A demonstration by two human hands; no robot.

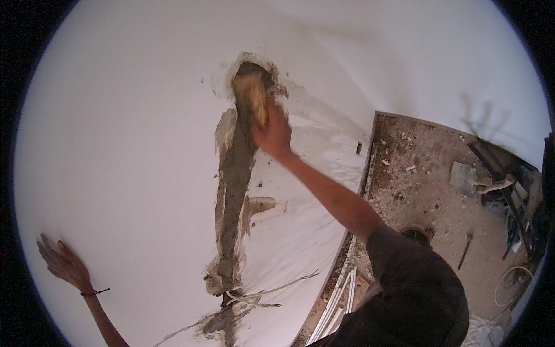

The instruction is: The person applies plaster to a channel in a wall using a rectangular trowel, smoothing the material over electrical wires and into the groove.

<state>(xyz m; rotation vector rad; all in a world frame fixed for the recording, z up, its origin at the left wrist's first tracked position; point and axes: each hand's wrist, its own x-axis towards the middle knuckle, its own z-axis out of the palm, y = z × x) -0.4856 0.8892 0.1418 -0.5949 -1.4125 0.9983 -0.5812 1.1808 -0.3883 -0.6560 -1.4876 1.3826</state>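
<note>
My right hand (272, 130) grips a blurred yellowish tool (252, 89), perhaps a float or sponge, against the upper end of a long vertical strip of grey plaster (233, 191) on the white wall (127, 144). Its exact kind is unclear through the motion blur. At the lower left, my left hand (62, 260) rests on bare white wall with its fingers apart, a dark band round the wrist. Loose pale cables (260, 296) stick out near the bottom of the plaster strip, below my right hand.
A dirty floor (422, 208) with rubble lies at the right, below the wall. Pale pipes or strips (341, 295) lie along the wall's base. Dark lengths of material (514, 214), a grey sheet (462, 176) and a coiled hose (509, 286) are at the far right.
</note>
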